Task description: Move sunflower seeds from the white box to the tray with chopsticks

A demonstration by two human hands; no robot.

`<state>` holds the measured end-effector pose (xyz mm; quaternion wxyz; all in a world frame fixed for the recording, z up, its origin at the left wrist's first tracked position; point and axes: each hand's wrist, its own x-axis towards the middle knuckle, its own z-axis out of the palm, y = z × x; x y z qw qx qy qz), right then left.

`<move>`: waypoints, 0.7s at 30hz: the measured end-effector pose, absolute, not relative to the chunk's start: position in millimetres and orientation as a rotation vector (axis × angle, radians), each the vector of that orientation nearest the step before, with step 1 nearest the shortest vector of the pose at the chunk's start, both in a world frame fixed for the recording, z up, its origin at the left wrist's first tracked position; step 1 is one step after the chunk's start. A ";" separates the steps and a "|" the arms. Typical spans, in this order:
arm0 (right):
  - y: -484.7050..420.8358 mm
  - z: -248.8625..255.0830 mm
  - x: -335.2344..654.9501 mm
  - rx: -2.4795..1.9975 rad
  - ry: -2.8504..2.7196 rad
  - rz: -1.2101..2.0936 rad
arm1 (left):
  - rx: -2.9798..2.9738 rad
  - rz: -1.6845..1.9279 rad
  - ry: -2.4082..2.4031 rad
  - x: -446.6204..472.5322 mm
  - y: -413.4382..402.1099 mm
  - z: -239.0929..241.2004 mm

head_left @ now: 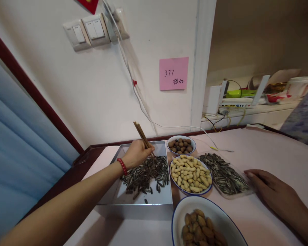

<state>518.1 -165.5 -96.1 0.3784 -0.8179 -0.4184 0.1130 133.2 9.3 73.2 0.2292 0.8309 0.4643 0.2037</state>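
My left hand (138, 152) is closed around a pair of wooden chopsticks (140, 132), their lower ends down among dark seeds in a metal tray (159, 208). Brown-black seeds (141, 177) lie heaped there, mixed with striped sunflower seeds (163, 169), and a few are scattered near the front. At the right, my right hand (269, 189) rests by the edge of a clear shallow container (236, 196) full of striped sunflower seeds (223, 174). Its thumb and forefinger reach forward, apparently holding nothing; the other fingers are mostly hidden.
Between the tray and container stand a bowl of round brown nuts (180, 146), a bowl of peanuts (191, 174) and a blue-rimmed bowl (179, 208) with almond-like nuts. A white cable (169, 126) runs down the wall onto the table. A router (236, 102) sits on the shelf behind.
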 end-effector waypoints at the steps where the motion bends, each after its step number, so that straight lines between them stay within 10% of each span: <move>1: -165.3 -95.0 517.2 -2.081 -1.074 0.289 | 2.267 0.571 1.280 132.8 6.7 80.2; 11: -163.0 -82.1 504.8 -1.989 -1.124 0.218 | 2.259 0.773 0.893 200.5 -37.6 155.6; 21: -164.4 -73.8 501.6 -1.932 -1.197 0.218 | 2.303 0.613 0.737 289.9 -53.2 108.7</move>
